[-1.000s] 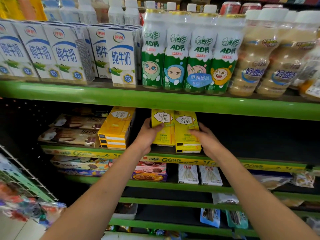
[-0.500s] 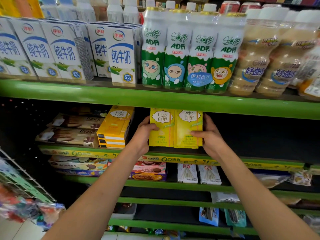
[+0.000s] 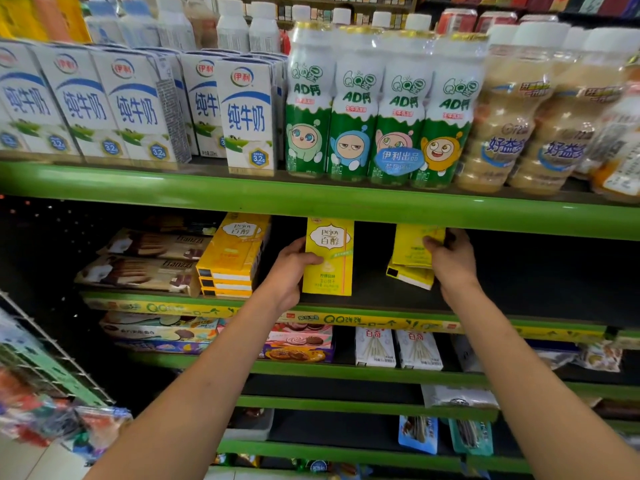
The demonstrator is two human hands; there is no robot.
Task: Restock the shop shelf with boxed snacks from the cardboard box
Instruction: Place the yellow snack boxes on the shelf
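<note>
Head view: left hand (image 3: 289, 271) grips an upright yellow Pejoy box (image 3: 329, 258) standing on the second shelf (image 3: 346, 318); right hand (image 3: 450, 261) clutches two more tilted yellow boxes (image 3: 414, 258) to its right, not yet set down. A stack of Pejoy boxes (image 3: 230, 261) already lies at the left. Bare shelf remains at right; the cardboard box is out of sight.

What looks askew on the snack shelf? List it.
The yellow boxes gripped by the right hand sit tilted, lower corner jutting left, unlike the upright yellow box the left hand holds. The stacked yellow boxes lie flat, angled rather than square to the shelf edge.
</note>
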